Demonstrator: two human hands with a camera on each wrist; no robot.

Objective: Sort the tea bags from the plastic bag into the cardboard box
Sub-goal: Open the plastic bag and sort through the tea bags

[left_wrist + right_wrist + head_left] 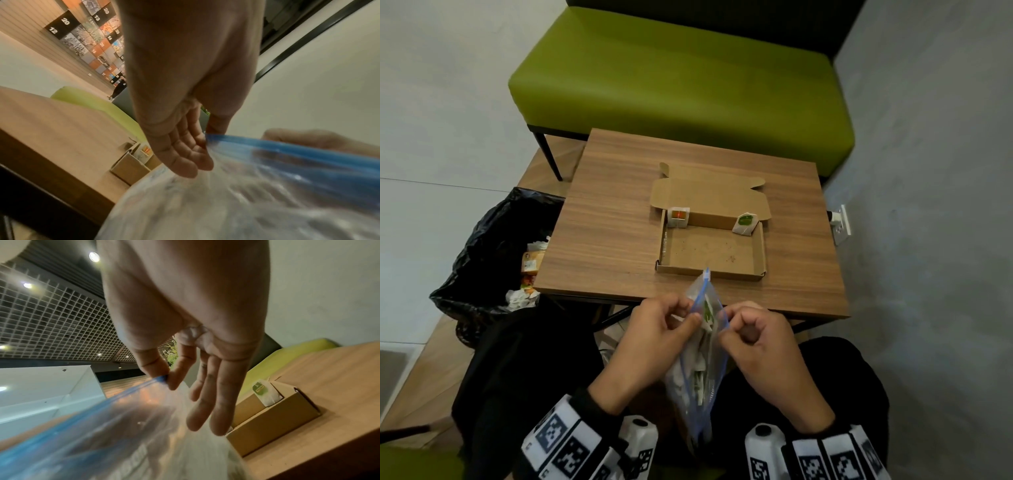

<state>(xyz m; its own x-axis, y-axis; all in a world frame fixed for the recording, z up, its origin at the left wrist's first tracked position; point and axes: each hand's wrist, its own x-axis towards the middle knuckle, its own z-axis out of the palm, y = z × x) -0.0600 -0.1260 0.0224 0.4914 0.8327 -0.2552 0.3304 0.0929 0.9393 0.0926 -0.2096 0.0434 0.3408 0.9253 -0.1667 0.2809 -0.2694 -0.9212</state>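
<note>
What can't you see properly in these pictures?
- Tea bags in the bag, head view: crumpled plastic and both hands hide their number.
- Bag contents, both wrist views: blurred, too close.
- Left hand's fingers: the bag's blue strip hides the grip.
- Labels on the two tea bags in the box: too small to read.
</note>
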